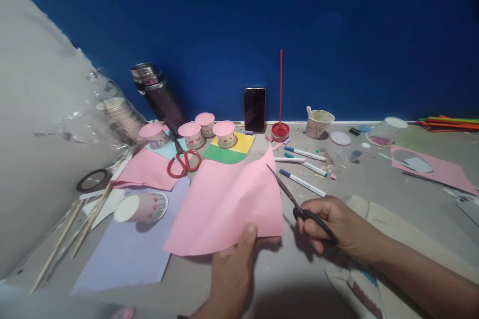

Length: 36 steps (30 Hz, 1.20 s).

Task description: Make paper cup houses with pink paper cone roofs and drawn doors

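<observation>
Two hands, a pink sheet, and scissors at its right edge

The left hand [232, 271] pinches the near edge of the pink sheet [224, 199] with the thumb on top. Its other fingers are hidden under the paper, and its wrist is cut off at the bottom of the view. The right hand [335, 227] is closed through the handles of the black scissors [295, 202], its forearm coming in from the near right. The blades point far-left along the sheet's right edge, but whether they are parted or touch the paper cannot be made out. The sheet is lifted off the middle of the grey table [374, 184], overlapping a lilac sheet [123, 254]. To the left a paper cup [140, 208] lies on its side. Its print, and that on the pink-topped cups [192, 134] farther back, is too small to read. Red scissors [183, 162] lie by those cups, and a dark phone [255, 108] leans on the blue wall [337, 35].
</observation>
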Available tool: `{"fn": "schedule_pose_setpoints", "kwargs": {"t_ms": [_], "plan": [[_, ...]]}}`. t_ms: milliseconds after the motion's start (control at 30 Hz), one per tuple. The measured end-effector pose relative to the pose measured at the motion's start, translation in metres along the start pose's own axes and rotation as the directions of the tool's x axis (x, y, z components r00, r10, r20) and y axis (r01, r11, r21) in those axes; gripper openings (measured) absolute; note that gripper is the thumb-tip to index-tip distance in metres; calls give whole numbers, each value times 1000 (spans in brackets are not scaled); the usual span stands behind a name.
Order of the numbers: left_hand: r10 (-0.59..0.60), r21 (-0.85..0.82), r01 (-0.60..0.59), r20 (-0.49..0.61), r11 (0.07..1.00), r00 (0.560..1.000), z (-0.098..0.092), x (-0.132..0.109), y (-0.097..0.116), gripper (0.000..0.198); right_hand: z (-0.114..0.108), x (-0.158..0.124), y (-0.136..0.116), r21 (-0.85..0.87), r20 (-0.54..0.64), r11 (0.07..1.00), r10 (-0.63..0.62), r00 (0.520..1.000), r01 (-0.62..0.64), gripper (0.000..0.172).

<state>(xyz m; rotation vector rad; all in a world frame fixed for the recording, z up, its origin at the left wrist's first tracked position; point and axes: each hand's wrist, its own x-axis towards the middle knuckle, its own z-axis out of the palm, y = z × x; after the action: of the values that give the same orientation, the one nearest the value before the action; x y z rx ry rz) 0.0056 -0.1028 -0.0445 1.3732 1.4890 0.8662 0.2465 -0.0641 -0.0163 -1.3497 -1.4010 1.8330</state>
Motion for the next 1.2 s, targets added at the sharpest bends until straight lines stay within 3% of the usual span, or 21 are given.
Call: {"fn": "schedule_pose_setpoints", "kwargs": {"t_ms": [233,567,833,1133,1200], "plan": [[27,26,-26,-20,999,999,-6,-4,5,48,-1,0,-2,-37,24,999,-11,1000,12,69],[-45,-14,43,-160,999,986,-1,-11,12,51,-9,-3,-2,-77,80,996,59,995,-53,64],[-25,80,32,-84,996,996,-13,-6,-8,50,-14,-4,1,-90,116,995,61,991,-51,64],[-39,39,44,-126,998,991,-8,-10,-5,51,-12,-3,-1,-84,123,994,84,989,-74,60],[-10,47,14,-77,999,997,-11,-8,-6,51,-11,-3,-1,-72,119,993,99,988,-91,59]]}}
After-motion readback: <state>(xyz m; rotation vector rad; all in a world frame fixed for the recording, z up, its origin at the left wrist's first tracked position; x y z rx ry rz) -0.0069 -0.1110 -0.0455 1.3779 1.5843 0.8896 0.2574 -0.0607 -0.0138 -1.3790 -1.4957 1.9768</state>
